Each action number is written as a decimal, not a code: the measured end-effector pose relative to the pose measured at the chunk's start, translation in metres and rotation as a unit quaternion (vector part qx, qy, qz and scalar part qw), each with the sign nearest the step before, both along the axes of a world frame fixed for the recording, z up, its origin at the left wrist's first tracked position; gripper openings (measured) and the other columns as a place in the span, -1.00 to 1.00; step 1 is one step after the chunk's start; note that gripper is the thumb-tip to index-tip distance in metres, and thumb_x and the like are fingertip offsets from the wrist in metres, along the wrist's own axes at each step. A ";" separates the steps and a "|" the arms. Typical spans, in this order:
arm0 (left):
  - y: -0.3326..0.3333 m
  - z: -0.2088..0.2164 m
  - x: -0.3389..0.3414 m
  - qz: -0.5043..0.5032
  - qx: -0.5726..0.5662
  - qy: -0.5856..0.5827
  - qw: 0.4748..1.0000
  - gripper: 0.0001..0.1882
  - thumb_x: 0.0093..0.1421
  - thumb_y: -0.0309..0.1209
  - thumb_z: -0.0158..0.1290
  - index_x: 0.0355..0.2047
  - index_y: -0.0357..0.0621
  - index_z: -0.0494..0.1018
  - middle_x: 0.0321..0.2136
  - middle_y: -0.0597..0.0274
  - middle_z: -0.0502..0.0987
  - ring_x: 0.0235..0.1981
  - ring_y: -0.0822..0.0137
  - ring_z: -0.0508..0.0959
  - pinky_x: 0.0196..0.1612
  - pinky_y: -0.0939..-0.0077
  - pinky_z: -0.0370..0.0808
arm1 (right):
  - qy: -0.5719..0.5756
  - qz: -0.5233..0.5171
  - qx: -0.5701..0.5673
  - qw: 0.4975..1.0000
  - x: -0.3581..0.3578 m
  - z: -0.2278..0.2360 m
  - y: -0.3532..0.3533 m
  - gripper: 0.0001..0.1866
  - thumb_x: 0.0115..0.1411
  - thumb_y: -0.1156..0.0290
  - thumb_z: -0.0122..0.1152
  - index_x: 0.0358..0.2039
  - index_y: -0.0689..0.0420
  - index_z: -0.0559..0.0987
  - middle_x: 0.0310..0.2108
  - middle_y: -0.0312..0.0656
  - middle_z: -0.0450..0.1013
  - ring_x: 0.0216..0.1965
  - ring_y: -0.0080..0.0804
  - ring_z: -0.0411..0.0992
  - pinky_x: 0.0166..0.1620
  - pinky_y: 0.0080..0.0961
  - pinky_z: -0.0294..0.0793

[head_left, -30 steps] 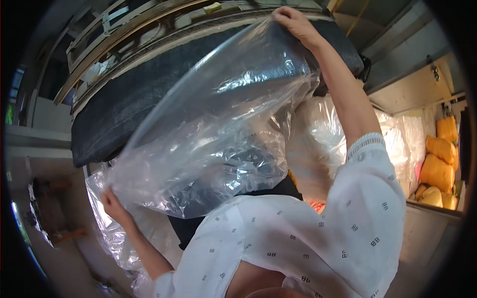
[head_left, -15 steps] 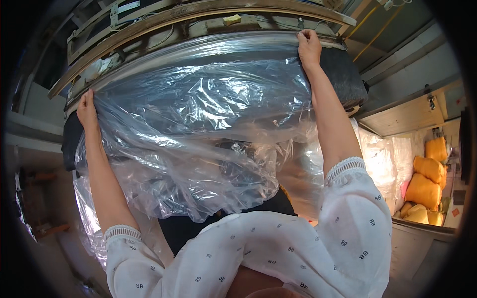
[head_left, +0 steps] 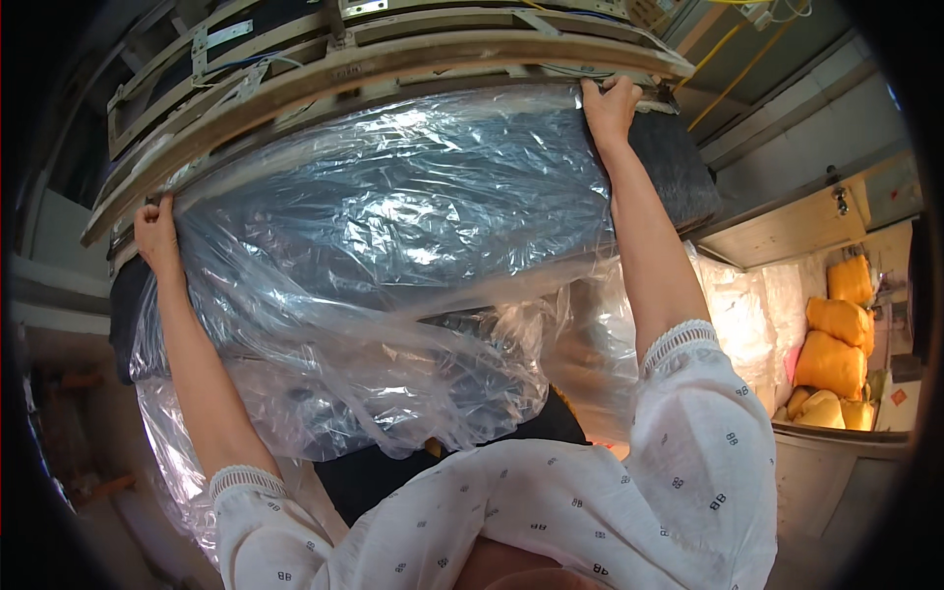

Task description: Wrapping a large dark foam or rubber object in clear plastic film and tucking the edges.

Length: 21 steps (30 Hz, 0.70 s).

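The plastic lies over the dark counter, just in front of the long bar, and its loose part hangs down toward the lap. The left hand has its grip closed on one far corner, and the right hand pinches the other. It looks light, thin, floppy and slippery, and might tear or wrinkle, so the far corners seem best to hold.
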<state>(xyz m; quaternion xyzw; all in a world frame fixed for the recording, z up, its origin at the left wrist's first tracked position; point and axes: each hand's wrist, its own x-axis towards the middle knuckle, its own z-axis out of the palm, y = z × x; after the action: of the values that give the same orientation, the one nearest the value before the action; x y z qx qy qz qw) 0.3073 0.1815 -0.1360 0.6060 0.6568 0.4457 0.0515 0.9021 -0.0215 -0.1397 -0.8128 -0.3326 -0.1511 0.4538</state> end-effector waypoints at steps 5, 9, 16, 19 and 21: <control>0.003 -0.007 -0.022 -0.019 -0.020 -0.075 0.997 -0.63 0.04 -0.18 0.12 -0.40 -0.29 0.41 -0.43 0.20 0.44 -0.37 0.36 0.39 -0.20 0.55 0.31 | 0.049 0.011 0.053 0.997 0.010 0.002 0.002 -0.63 0.08 0.15 0.08 -0.32 0.23 0.34 -0.14 0.09 0.19 -0.11 0.05 0.23 0.01 -0.24 0.18; 0.004 -0.008 -0.029 -0.017 0.014 -0.069 0.997 -0.62 0.11 -0.16 0.06 -0.33 -0.30 0.41 -0.38 0.14 0.46 -0.34 0.30 0.41 -0.17 0.51 0.31 | 0.067 0.018 0.072 0.995 0.015 0.003 0.000 -0.57 0.18 0.08 -0.11 -0.23 0.25 0.35 -0.11 0.12 0.19 -0.06 0.07 0.20 0.04 -0.22 0.13; -0.020 -0.003 -0.019 -0.058 -0.031 0.083 0.994 -0.55 0.19 -0.07 -0.08 -0.25 -0.28 0.44 -0.25 0.07 0.51 -0.21 0.26 0.47 -0.10 0.44 0.31 | 0.078 0.042 0.039 0.995 0.033 -0.009 -0.001 -0.51 0.23 0.04 -0.24 -0.24 0.30 0.35 -0.16 0.15 0.25 -0.07 0.13 0.19 0.01 -0.17 0.15; -0.049 0.002 -0.071 -0.031 0.052 -0.014 0.998 -0.63 0.24 -0.21 -0.13 -0.18 -0.27 0.47 -0.27 0.10 0.54 -0.22 0.29 0.49 -0.10 0.47 0.34 | 0.115 0.217 -0.033 0.969 0.079 -0.013 -0.023 -0.57 0.28 0.12 -0.32 -0.37 0.26 0.38 -0.37 0.02 0.31 -0.28 -0.08 0.29 -0.22 -0.22 0.22; -0.107 0.007 -0.079 0.003 0.053 0.015 0.998 -0.67 0.24 -0.24 -0.11 -0.22 -0.24 0.49 -0.31 0.16 0.55 -0.28 0.34 0.50 -0.14 0.50 0.36 | 0.021 0.270 -0.024 0.962 0.088 -0.014 -0.047 -0.58 0.30 0.13 -0.29 -0.45 0.24 0.35 -0.51 -0.11 0.26 -0.41 -0.25 0.33 -0.26 -0.37 0.27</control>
<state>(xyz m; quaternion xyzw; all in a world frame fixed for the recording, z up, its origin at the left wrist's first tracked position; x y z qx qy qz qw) 0.2280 0.0747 -0.1291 0.6126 0.6348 0.4709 0.0082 0.9903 -0.0690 -0.1533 -0.7064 -0.5339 0.0019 0.4647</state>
